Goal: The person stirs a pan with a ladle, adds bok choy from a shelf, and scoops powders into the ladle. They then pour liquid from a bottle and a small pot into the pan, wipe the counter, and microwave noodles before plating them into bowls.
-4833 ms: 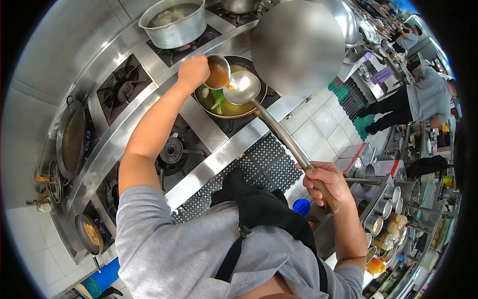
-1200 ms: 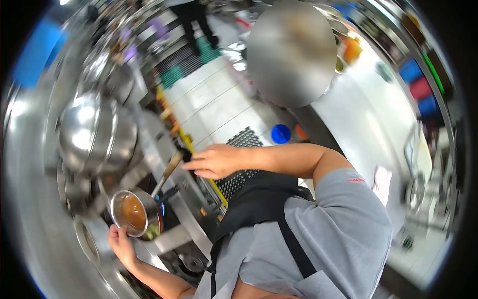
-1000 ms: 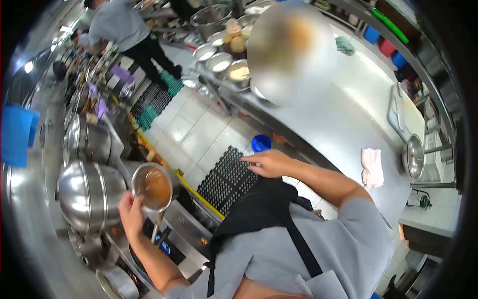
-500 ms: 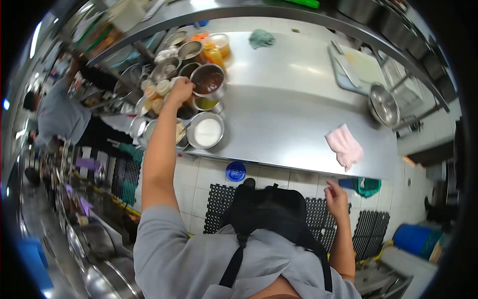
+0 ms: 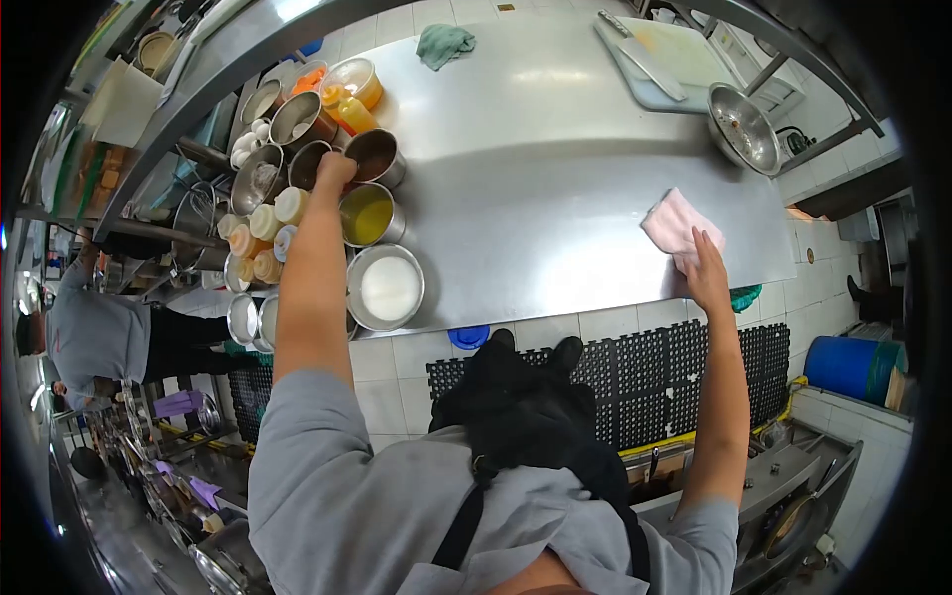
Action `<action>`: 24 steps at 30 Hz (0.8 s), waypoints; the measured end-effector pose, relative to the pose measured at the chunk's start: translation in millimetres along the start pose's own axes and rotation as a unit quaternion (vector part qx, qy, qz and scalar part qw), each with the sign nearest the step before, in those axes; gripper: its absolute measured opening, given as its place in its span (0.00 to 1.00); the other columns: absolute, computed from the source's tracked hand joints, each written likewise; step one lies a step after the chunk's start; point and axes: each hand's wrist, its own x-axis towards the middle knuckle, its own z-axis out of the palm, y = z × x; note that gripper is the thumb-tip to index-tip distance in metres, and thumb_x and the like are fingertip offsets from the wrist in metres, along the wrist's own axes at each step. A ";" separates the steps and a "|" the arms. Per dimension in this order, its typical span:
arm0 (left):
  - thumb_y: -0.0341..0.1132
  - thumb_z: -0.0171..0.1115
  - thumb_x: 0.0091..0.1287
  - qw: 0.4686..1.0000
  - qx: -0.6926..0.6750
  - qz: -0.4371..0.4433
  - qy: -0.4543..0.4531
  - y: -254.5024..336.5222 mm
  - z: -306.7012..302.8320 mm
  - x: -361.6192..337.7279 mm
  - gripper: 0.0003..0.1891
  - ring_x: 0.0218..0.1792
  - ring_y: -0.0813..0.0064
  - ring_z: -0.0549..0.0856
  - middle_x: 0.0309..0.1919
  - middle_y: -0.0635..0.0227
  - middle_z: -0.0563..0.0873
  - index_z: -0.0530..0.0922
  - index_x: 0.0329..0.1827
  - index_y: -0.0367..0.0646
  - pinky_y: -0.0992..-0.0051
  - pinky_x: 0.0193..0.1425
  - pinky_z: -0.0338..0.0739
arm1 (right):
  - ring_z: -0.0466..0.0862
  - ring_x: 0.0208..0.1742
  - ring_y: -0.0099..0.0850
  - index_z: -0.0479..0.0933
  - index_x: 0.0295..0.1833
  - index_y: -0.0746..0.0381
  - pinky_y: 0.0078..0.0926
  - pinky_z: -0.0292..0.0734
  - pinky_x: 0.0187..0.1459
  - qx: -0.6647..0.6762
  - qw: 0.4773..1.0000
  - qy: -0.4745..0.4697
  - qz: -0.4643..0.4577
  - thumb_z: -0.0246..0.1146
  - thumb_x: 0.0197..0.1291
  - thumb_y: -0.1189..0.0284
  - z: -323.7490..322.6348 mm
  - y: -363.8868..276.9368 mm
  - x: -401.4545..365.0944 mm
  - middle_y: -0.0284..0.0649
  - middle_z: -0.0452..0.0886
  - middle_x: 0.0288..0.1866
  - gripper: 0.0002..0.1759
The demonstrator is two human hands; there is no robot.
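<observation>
My left hand [image 5: 335, 172] is closed at the near-left side of a metal pot with dark brown contents [image 5: 375, 157]; its fingertips are partly hidden. Just nearer stands a pot of yellow-green liquid [image 5: 368, 214], and beyond that a steel bowl of white contents [image 5: 386, 288]. Squeeze bottles [image 5: 264, 222] stand left of my forearm. On the right, my right hand [image 5: 706, 271] has its fingers spread, with the fingertips on the edge of a pink cloth [image 5: 674, 224] lying on the steel table [image 5: 535, 218].
A green cloth [image 5: 445, 46] lies at the far edge. At the far right are a cutting board [image 5: 684, 50] with a knife [image 5: 650, 64] and a tilted steel bowl [image 5: 744, 129]. Another person [image 5: 99, 322] stands at the left. A metal shelf rail crosses the upper left.
My right hand has moved up from below the table edge onto the pink cloth. The dark brown pot now stands lower among the other containers beside my left hand. The camera view has shifted.
</observation>
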 end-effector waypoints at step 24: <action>0.25 0.53 0.72 0.835 -0.381 0.133 -0.373 40.7 -25.9 -353.9 0.14 0.45 0.75 0.84 0.45 0.60 0.85 0.71 0.59 0.36 0.75 0.52 0.77 | 0.59 0.74 0.50 0.76 0.60 0.41 0.62 0.52 0.67 0.125 0.903 -0.265 -0.315 0.58 0.58 0.64 86.1 -222.9 -7.5 0.44 0.65 0.72 0.22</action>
